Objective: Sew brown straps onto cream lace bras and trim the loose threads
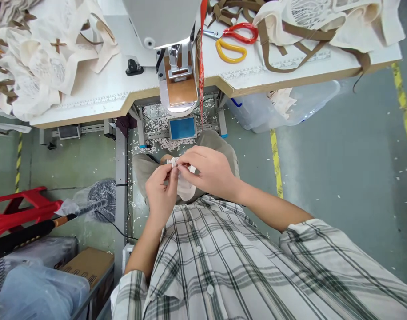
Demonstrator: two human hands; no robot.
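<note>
Over my lap, my left hand and my right hand pinch a small cream fabric piece between thumbs and fingertips. Its upper edge is bunched at the fingers, while the lower part hangs down between my hands. A bit of brown strap shows just behind the left fingertips. Ahead of the hands stands a sewing machine with a brown plate under its needle area; neither hand touches it.
Cream garment pieces with brown straps heap on the left of the white table. Scissors with red and yellow handles lie right of the machine, near more strapped pieces. Below are a clear plastic bin and a blue pedal.
</note>
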